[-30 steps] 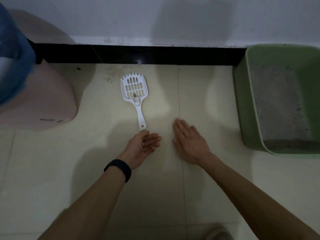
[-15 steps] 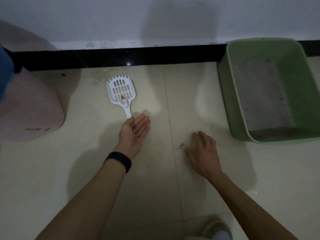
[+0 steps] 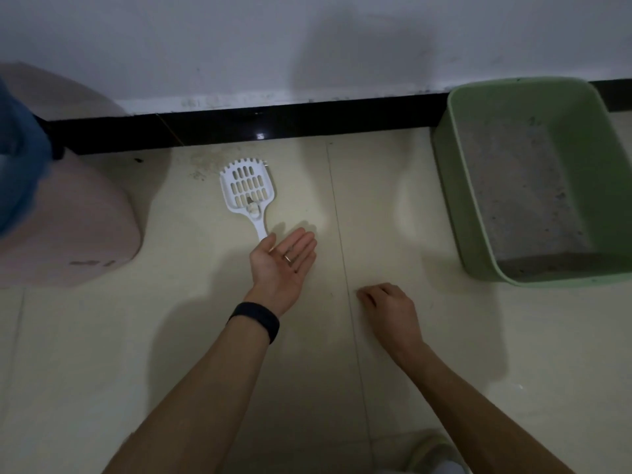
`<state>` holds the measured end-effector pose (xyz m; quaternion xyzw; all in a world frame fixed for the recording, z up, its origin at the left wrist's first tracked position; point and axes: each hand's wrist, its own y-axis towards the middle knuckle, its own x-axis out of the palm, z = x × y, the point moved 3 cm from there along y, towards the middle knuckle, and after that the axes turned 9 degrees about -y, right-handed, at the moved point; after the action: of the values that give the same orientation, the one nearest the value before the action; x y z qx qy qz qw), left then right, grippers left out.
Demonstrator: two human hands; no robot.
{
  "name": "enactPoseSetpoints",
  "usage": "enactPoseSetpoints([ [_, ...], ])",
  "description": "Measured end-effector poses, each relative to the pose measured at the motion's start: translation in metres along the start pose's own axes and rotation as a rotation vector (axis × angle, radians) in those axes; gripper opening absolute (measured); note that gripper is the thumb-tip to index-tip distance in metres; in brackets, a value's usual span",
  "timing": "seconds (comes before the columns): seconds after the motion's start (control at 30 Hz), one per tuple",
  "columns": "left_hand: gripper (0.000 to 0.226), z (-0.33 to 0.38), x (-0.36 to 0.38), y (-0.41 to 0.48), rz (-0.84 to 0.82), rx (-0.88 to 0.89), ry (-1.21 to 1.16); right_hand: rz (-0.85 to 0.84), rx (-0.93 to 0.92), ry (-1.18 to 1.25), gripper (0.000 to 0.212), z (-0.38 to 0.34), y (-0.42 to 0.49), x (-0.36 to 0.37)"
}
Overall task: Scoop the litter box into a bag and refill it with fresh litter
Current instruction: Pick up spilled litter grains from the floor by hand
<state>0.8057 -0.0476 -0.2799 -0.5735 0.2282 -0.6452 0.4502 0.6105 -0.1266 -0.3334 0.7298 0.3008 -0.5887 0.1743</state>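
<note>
Left hand (image 3: 282,265) palm-up, fingers flat, nothing held, beside handle of scoop (image 3: 248,193) on floor (image 3: 171,336). Right hand (image 3: 390,309) curled; contents untellable. Litter box (image 3: 554,281) against wall, right. Handle best gripped near end, scoop kept level.

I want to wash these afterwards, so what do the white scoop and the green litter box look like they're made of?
The scoop looks like moulded hard plastic, white and smooth: thin, with even slots and a toothed front edge. The litter box also looks like plastic, pale green with a matte finish: one-piece walls, rounded corners and a rolled rim.
</note>
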Motion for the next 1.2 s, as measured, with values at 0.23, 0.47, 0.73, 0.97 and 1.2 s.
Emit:
enactPoseSetpoints([
  [0.23, 0.052, -0.009, 0.011, -0.006, -0.037, -0.028, 0.037, -0.02, -0.135, -0.315, 0.016, -0.025, -0.002, 0.0],
  [0.47, 0.053, -0.03, 0.013, -0.005, -0.04, -0.081, 0.124, -0.387, 0.204, 0.3, 0.018, -0.013, 0.032, -0.061],
  [0.73, 0.053, -0.067, 0.033, -0.011, -0.082, -0.204, 0.148, -0.252, -0.043, 0.332, 0.011, -0.036, 0.048, -0.176],
  [0.97, 0.05, -0.07, 0.042, -0.017, -0.13, -0.233, 0.145, -0.182, -0.142, 0.152, 0.013, -0.042, 0.048, -0.183],
  [1.2, 0.049, -0.067, 0.038, -0.016, -0.129, -0.234, 0.166, -0.19, -0.133, 0.164, 0.016, -0.036, 0.049, -0.174],
])
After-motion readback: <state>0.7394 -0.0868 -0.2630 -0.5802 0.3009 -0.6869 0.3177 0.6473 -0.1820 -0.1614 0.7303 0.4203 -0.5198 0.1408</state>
